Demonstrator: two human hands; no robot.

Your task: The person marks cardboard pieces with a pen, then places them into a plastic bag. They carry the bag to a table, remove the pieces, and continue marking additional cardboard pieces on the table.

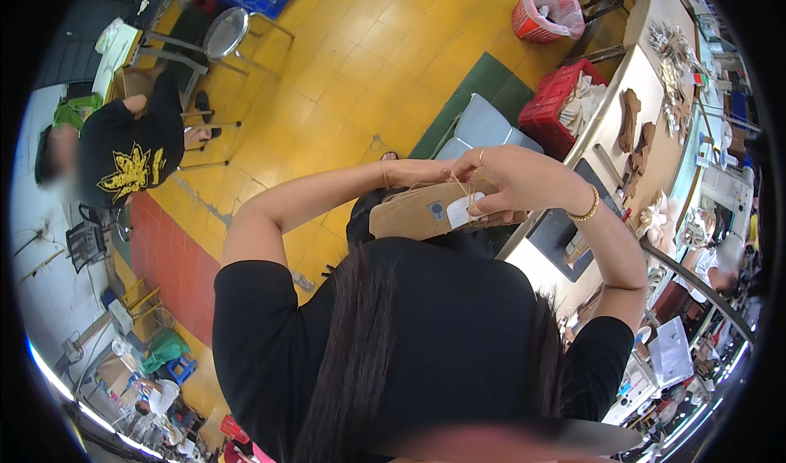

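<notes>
In front of my body is a stack of flat brown pieces, looking like cardboard or leather, with rounded ends. A thin tan string loops round it, and a small white tag lies on top beside a grey patch. My right hand grips the stack's right end, its thumb pressed near the tag. Along the upper edge, my left hand is closed against the stack and string. Its fingertips are partly hidden by the right hand.
A worktable runs along the right, with brown cut pieces and a black mat. Ahead stand a red crate of pale pieces, a blue-grey bundle and a lined red basket. A co-worker sits left, near a metal stool.
</notes>
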